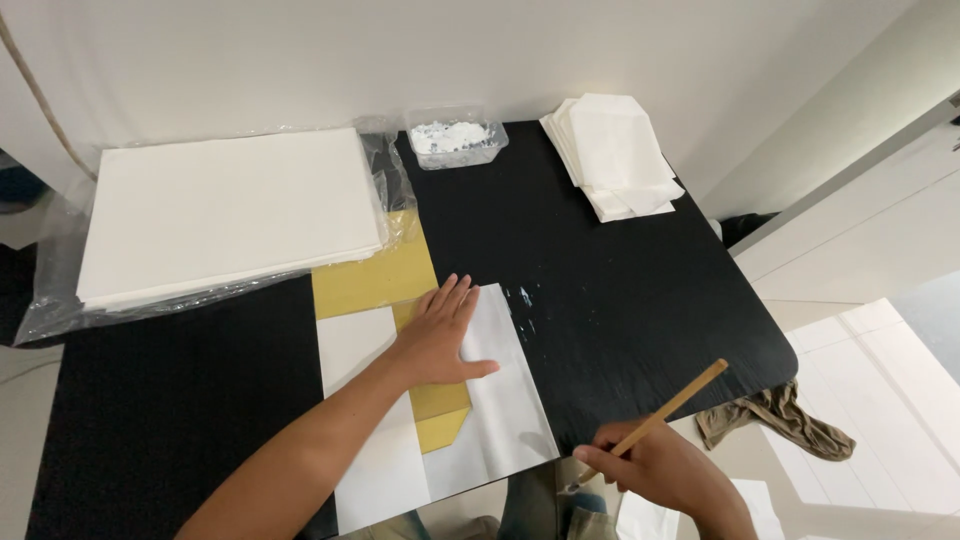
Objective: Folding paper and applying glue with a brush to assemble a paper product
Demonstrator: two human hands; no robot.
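While the left hand (438,338) lies flat with fingers spread on a partly folded white paper sheet (500,390) over a gold template (385,275) at the front of the black desk (620,280), the right hand (655,465) is closed around a thin wooden stick (672,402) just off the desk's near edge. Behind: a bagged white paper stack (225,210), a clear tub of white paste (455,138), folded white envelopes (612,155).

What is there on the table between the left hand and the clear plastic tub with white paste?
In the head view, between the left hand and the clear tub lie small white smears and bare black table.
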